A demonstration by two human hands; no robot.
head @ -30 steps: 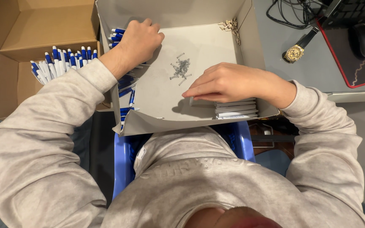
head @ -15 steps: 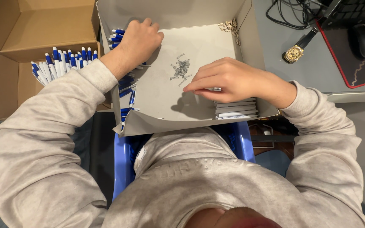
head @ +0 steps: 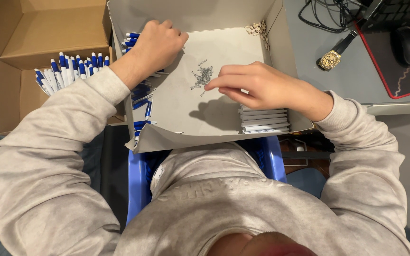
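My left hand (head: 155,43) is curled over a row of blue and white pens (head: 141,90) along the left side of a grey cardboard box (head: 186,116), and its fingers close on one of them. My right hand (head: 262,87) hovers over the middle of the box. Its thumb and forefinger pinch together at the lower edge of a small pile of metal springs (head: 203,75), on one spring. Below that hand, a stack of flat white and grey pieces (head: 264,122) lies in the box's near right corner.
A brown cardboard box (head: 5,90) at the left holds several more blue and white pens (head: 69,66). Small pale parts (head: 259,29) sit in the grey box's far corner. On the grey desk to the right are a gold wristwatch (head: 330,59), cables, a mouse (head: 409,45) and a keyboard.
My right hand has lifted off the stack of flat pieces and moved up and left to the spring pile, its fingers closing into a pinch. My left hand has barely moved.
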